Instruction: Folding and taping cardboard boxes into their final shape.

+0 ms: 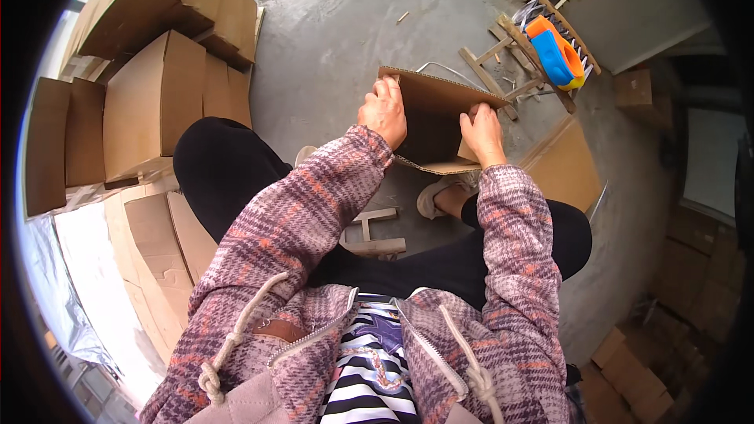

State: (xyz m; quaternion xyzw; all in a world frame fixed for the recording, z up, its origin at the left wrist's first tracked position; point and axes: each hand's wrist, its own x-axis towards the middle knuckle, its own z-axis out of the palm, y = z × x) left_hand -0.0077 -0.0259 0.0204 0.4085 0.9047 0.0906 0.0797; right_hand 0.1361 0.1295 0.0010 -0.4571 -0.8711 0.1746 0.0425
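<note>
Between my knees an opened-out cardboard box (444, 93) stands with its dark inside facing me. My left hand (383, 112) grips its left upper edge, fingers curled over the cardboard. At the right side my right hand (483, 133) has its fingers bent round the box's edge, thumb at the rim. The lower edge shows a corrugated cut line and a small flap near my right hand. What lies deep inside the box is too dark to make out.
Stacked cardboard boxes (149, 94) rise at the left. A wooden stool (510, 63) at the upper right bears an orange and blue tape dispenser (556, 51). A flat cardboard sheet (561, 161) lies beyond my right knee. Another small wooden stool (373, 232) is between my legs on the concrete floor (330, 39).
</note>
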